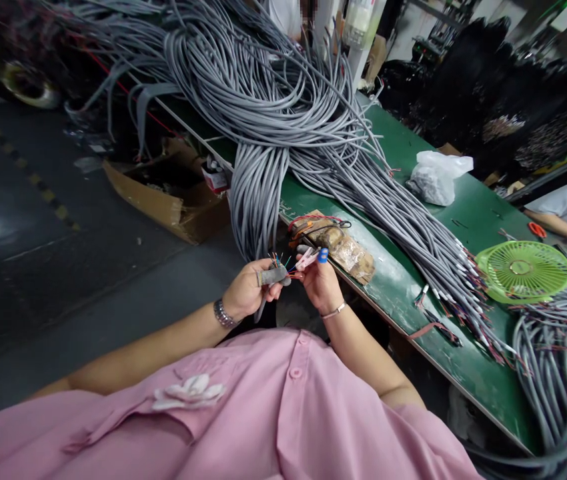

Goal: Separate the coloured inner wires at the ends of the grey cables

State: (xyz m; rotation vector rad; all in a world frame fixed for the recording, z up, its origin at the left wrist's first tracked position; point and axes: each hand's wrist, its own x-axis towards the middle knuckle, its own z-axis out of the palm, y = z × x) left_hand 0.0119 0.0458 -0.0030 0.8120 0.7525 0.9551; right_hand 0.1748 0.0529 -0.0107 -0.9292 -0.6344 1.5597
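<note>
My left hand [249, 291], with grey covers on some fingers, is closed around the end of a grey cable [260, 311]. Thin coloured wires [277, 259] fan out from that end, and a few reach across to my other hand. My right hand [322, 288] has blue tape on a fingertip and grips a small pale pink tool [306, 259] with a clip-like shape; its exact kind is unclear. Both hands are close together in front of my chest, just off the table edge. Beside them on the table lies a worn, tape-covered block [348, 250] with red and black leads.
A big heap of grey cables [263, 100] covers the green table [388, 283], its stripped ends pointing right. A green fan [523, 270], a white plastic bag [438, 177] and red-handled scissors [536, 230] lie beyond. A cardboard box [163, 207] stands left. A co-worker's arm [563, 223] is at right.
</note>
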